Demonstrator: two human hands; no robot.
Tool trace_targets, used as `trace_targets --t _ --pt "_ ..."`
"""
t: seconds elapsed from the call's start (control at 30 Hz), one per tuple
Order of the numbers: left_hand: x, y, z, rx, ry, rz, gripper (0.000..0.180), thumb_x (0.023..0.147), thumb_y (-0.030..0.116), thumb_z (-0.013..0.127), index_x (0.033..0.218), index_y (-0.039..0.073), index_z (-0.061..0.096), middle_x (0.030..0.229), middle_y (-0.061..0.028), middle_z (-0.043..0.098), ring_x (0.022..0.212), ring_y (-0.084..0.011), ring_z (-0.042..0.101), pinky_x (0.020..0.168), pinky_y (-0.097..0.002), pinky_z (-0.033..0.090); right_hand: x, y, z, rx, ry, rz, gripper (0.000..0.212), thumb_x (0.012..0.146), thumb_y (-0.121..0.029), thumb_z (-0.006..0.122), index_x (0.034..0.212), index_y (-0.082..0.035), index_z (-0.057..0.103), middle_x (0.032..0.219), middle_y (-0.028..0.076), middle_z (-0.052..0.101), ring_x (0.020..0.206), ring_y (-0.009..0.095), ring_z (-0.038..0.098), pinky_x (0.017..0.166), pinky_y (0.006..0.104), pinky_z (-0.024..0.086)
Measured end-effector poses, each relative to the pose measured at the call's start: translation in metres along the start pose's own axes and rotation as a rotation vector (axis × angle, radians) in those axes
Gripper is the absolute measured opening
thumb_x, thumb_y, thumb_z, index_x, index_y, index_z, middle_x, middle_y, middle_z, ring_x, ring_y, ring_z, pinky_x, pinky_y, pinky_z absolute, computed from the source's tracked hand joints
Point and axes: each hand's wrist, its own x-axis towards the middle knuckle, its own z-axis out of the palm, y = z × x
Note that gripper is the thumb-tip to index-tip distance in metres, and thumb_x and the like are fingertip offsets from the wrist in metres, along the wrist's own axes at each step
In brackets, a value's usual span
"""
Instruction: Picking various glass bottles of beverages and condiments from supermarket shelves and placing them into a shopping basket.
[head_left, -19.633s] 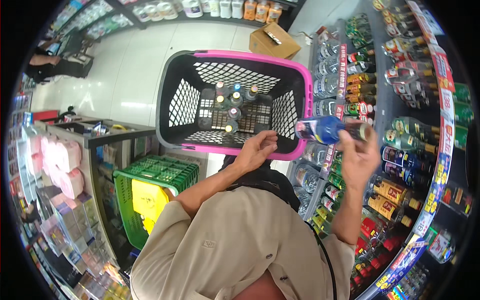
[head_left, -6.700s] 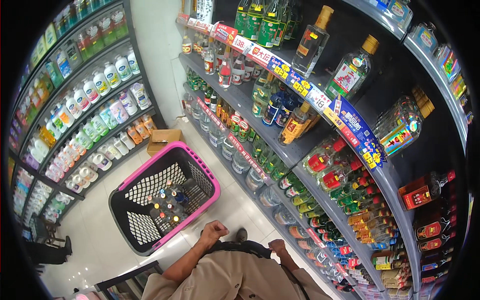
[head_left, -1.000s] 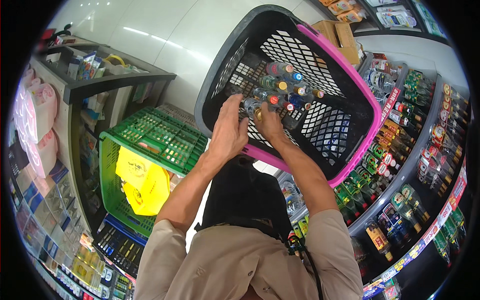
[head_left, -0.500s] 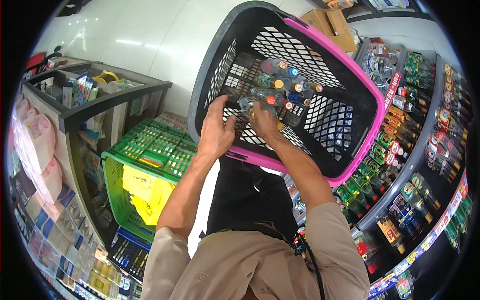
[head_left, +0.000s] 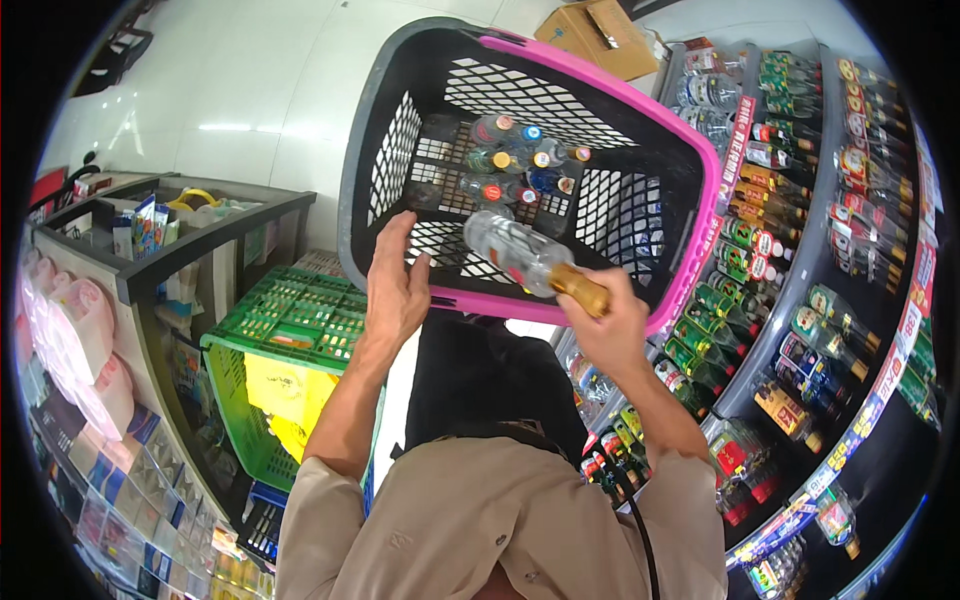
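Note:
My right hand [head_left: 612, 325] is closed round the gold-capped neck of a clear glass bottle [head_left: 512, 250]. The bottle is tilted, its base over the inside of a black shopping basket [head_left: 400, 55] and its cap toward me. Pink edging [head_left: 708, 190] runs along part of the basket's rim. At the basket's near left corner, my left hand [head_left: 397, 285] lies over the rim, fingers stretched out and thumb apart, holding nothing. Several small bottles [head_left: 500, 160] with coloured caps are grouped on the basket's latticed floor, away from both hands.
Curved shelves [head_left: 740, 390] with rows of bottles rise close on my right. A green crate [head_left: 240, 400] holding a yellow bag [head_left: 290, 390] stands at left, beside a dark-framed counter [head_left: 215, 230]. An open cardboard box [head_left: 600, 40] sits beyond the basket.
My right hand has lifted the clear bottle from inside the basket and drawn it right and toward me. The basket appears further left in the view. My left hand stays at its corner.

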Motion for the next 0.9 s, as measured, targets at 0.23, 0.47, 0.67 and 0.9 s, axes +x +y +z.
trace_targets --t 0.23,0.47,0.67,0.9 --pt "-0.016 0.003 0.013 -0.014 -0.073 -0.014 0.050 0.083 -0.009 0.052 0.132 -0.002 0.042 0.131 -0.0169 0.046 0.118 -0.0262 0.050 0.098 -0.0338 0.043 -0.024 0.018 -0.063 -0.083 0.134 0.184 0.029 0.078 -0.007 0.073 0.097 -0.001 0.052 0.086 0.015 0.068 0.074 0.015 0.066 0.062 0.0284 0.052" --pt "-0.022 0.010 0.015 -0.027 -0.083 -0.024 0.050 0.083 -0.009 0.051 0.131 -0.001 0.043 0.131 -0.0161 0.046 0.118 -0.0255 0.050 0.098 -0.0334 0.043 0.022 0.112 0.000 -0.188 0.006 0.233 0.027 0.079 -0.014 0.068 0.094 -0.002 0.049 0.073 0.024 0.063 0.070 0.040 0.065 0.059 0.0424 0.050" --pt "-0.030 0.010 0.010 0.012 -0.079 -0.070 0.048 0.084 -0.008 0.050 0.131 0.000 0.043 0.133 -0.0158 0.045 0.121 -0.0253 0.048 0.100 -0.0345 0.041 0.053 0.184 0.063 -0.257 -0.099 0.211 0.029 0.079 -0.013 0.066 0.096 -0.002 0.046 0.073 0.027 0.062 0.073 0.046 0.062 0.063 0.0498 0.049" --pt "-0.037 0.008 0.007 0.026 -0.032 -0.061 0.049 0.083 -0.011 0.049 0.131 -0.001 0.044 0.133 -0.0150 0.045 0.122 -0.0246 0.047 0.102 -0.0340 0.039 0.079 0.207 0.088 -0.246 -0.161 0.198 0.032 0.080 -0.014 0.066 0.099 -0.002 0.044 0.075 0.029 0.062 0.074 0.047 0.061 0.064 0.0512 0.049"
